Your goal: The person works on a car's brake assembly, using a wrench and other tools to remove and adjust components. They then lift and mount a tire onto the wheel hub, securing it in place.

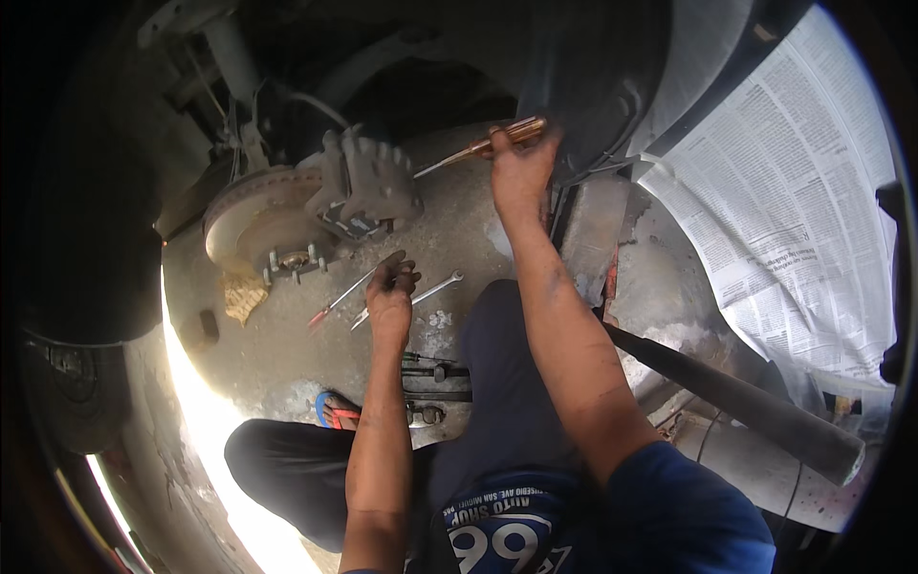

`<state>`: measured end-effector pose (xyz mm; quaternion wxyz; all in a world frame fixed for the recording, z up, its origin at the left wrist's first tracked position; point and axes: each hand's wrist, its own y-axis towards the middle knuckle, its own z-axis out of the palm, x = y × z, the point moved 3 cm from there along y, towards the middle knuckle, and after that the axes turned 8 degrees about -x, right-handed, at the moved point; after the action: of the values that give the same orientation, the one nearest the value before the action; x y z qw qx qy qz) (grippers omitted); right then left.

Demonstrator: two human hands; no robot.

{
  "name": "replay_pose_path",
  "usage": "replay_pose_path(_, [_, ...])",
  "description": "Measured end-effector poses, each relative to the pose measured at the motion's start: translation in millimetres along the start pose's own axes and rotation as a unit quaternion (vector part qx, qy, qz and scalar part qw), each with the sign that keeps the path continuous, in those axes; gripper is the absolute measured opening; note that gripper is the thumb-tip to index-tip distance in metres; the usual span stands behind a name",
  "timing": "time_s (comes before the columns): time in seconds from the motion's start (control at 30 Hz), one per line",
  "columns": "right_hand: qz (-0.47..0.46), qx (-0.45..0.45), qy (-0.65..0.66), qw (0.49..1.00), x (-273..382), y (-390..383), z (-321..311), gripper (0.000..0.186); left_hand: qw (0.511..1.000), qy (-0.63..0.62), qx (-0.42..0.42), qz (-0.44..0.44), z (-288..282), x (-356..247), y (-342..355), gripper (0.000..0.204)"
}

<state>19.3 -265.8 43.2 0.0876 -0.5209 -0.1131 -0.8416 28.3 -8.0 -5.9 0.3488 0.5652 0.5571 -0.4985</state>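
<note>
My right hand [524,177] is closed round the amber handle of a screwdriver [516,131], whose shaft points left at the brake caliper [368,177]. The tip appears close to the caliper's right side; contact is unclear. The caliper sits over a rusty brake disc [251,218] with wheel studs at its hub [296,260]. Low in front of it, my left hand [390,292] has curled fingers. A thin red-handled tool [341,299], blurred at its handle, reaches up to those fingers; whether they grip it is hidden. Behind the wrist lies a combination wrench [435,289] on the floor.
A crumpled tan piece [245,298] lies below the disc. Several dark tools [437,373] lie beside my knee. At right, a thick black bar [736,392] slants past my arm, and newspaper sheets [794,210] hang over the car body. A sandalled foot [337,409] rests at left.
</note>
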Motion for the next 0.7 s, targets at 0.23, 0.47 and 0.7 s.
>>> replay_pose_path(0.23, [-0.021, 0.193, -0.066, 0.979, 3.6, 35.8, -48.8, 0.062, 0.995, -0.09, -0.041, 0.031, 143.1, 18.8, -42.0, 0.038])
replay_pose_path(0.47, [-0.075, 0.256, -0.322, 0.908, 39.2, 19.1, -63.2, 0.038, 0.946, -0.309, -0.035, -0.087, 175.7, -10.7, -46.3, 0.054])
replay_pose_path(0.7, [-0.078, 0.45, -0.496, 0.738, 63.0, 65.2, -50.5, 0.036, 0.848, -0.51, 0.101, -0.099, 179.4, -44.2, -42.7, 0.066])
